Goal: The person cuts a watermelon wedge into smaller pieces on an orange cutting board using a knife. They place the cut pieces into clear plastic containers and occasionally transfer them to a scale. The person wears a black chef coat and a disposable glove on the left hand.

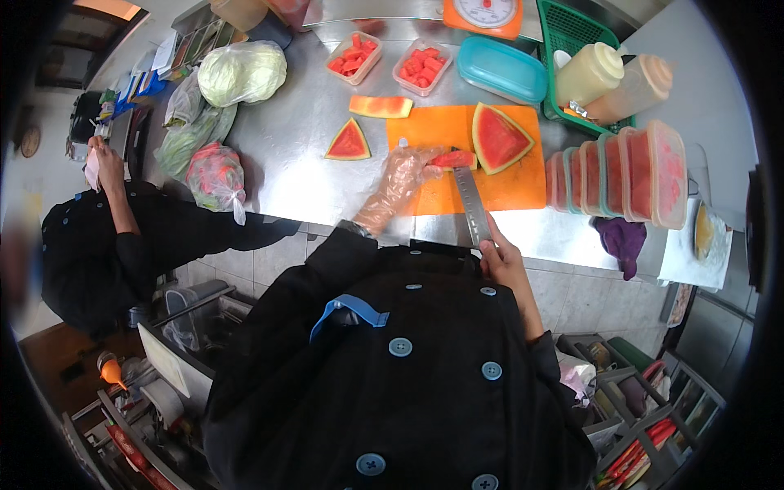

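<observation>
My left hand (401, 180), in a clear plastic glove, holds a small piece of watermelon (454, 160) on the orange cutting board (422, 125). In my right hand (502, 257), bare, is the handle end of a knife (470, 197) with a dimpled blade, its tip at the watermelon piece. A larger watermelon wedge (499, 138) rests on the board just right of that piece. On the steel table, left of the board, lies a watermelon triangle (348, 141) with rind. A flat rind strip (381, 106) overlaps the board's upper left corner.
Two plastic tubs (354, 59) of watermelon cubes stand behind, beside a teal-lidded container (502, 68). A green basket (572, 27) holds squeeze bottles. Stacked containers (618, 174) flank the board's right. Bagged cabbage (242, 72) lies left. Another person's hand (109, 165) shows far left.
</observation>
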Motion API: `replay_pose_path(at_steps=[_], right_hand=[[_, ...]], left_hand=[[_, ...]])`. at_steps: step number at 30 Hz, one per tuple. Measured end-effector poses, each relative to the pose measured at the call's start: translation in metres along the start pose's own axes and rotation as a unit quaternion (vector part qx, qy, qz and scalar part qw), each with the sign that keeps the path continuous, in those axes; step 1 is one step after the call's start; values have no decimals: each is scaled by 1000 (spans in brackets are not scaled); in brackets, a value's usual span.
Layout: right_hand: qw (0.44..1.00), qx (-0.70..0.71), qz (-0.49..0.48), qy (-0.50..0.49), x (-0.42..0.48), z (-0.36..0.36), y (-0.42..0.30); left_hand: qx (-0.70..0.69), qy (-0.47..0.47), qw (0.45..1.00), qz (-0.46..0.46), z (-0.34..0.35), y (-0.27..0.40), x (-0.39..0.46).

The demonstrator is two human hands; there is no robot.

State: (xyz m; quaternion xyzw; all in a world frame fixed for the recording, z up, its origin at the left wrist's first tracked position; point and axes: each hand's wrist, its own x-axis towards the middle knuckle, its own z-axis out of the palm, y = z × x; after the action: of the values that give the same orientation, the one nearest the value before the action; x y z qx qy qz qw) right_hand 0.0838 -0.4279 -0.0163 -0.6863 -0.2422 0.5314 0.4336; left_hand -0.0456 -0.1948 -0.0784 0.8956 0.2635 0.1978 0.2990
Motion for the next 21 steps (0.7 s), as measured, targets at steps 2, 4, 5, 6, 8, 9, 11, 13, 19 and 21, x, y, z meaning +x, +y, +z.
replay_pose_path(at_steps=[2,4,5,6,8,9,11,13,19,21], right_hand=[[1000,12,8,-25,3,-1,-8],[999,10,28,-41,6,-2,-16],[998,4,43,-45,7,-1,-21],[997,-2,57,-49,7,0,-23],[960,-174,-211,52,21,2,9],[931,-244,-262,76,23,2,11],[879,-370,-275,123,19,1,-2],[856,-446,-226,131,14,0,-21],[834,-514,-174,99,-3,1,-22],[823,-531,-178,92,-13,-1,-24]], left_hand=[[27,-20,997,-67,0,12,-8],[-35,-1,997,-67,-1,19,-17],[-66,9,996,-67,-3,22,-19],[-88,-11,991,-98,-8,25,-17],[-131,-51,977,-159,-23,34,-5],[-132,-35,982,-130,-29,37,3],[-136,-5,988,-70,-35,35,22],[-283,-19,953,-106,-31,32,31],[-150,-45,986,-61,-36,25,14],[-207,-40,974,-84,-33,19,3]])
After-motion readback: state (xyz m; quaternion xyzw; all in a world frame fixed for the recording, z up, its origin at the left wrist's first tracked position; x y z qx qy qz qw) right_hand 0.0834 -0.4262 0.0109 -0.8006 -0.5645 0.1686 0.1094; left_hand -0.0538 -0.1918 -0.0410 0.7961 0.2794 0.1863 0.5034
